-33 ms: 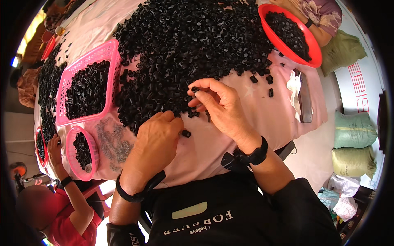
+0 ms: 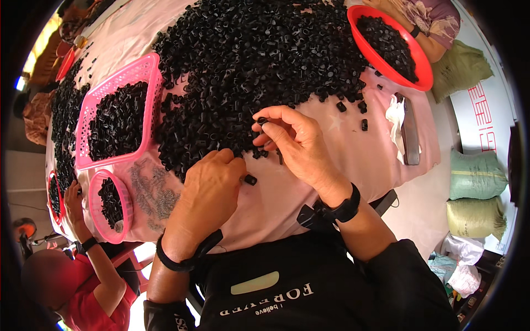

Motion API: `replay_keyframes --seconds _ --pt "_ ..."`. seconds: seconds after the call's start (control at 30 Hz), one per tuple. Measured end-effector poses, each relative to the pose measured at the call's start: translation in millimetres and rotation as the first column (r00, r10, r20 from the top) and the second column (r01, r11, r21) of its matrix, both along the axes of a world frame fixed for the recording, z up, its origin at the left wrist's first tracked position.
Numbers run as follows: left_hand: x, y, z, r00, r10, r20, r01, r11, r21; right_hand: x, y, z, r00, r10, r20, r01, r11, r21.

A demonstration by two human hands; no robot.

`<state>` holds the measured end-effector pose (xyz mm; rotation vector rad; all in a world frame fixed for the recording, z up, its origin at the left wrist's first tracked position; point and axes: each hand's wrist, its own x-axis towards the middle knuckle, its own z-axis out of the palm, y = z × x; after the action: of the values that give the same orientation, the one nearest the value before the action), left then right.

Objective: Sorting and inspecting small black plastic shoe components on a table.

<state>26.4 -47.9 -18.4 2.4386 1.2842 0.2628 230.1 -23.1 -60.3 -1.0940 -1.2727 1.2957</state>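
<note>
My right hand (image 2: 301, 143) pinches a small black plastic piece (image 2: 262, 121) between thumb and forefinger, over the near edge of a big pile of similar black pieces (image 2: 248, 60). To its lower left, my left hand (image 2: 212, 185) is closed, back upward, with its fingertips hidden. Another short black tubular piece (image 2: 250, 180) shows right beside the left hand's fingers; whether it is gripped or lies on the cloth, I cannot tell. Several loose pieces lie on the pink cloth (image 2: 287, 193) near the pile.
Left of the pile stand a pink basket (image 2: 149, 110) and a smaller pink basket (image 2: 126, 201), both holding black pieces. Small grey metal parts (image 2: 152, 190) lie near. A red basin (image 2: 425, 77) is far right; a dark bar (image 2: 410, 132) lies nearer. Co-workers' hands (image 2: 74, 198) show at the sides.
</note>
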Motion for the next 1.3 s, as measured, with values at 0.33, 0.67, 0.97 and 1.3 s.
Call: replay_keyframes --seconds 0.33,0.67,0.97,1.3 --pt "8.4 5.4 -1.6 0.978 0.106 0.182 -0.116 0.992 0.045 -1.1 0.5 -3.0 1.0 0.009 -0.016 -0.01 0.999 -0.047" --pt "18.8 21.3 5.4 0.844 0.167 0.509 -0.243 0.966 0.087 -0.9 0.3 -5.1 0.988 0.152 -0.021 -0.153 0.985 -0.083" --pt "25.7 21.4 1.6 0.863 0.19 0.469 -0.293 0.943 0.156 -3.1 -0.3 -6.7 0.992 0.121 -0.028 -0.123 0.991 -0.044" --pt "26.3 22.8 7.1 0.894 0.098 0.437 -0.222 0.945 0.241 -3.3 -0.8 -4.8 0.994 0.108 -0.033 -0.109 0.993 -0.044"
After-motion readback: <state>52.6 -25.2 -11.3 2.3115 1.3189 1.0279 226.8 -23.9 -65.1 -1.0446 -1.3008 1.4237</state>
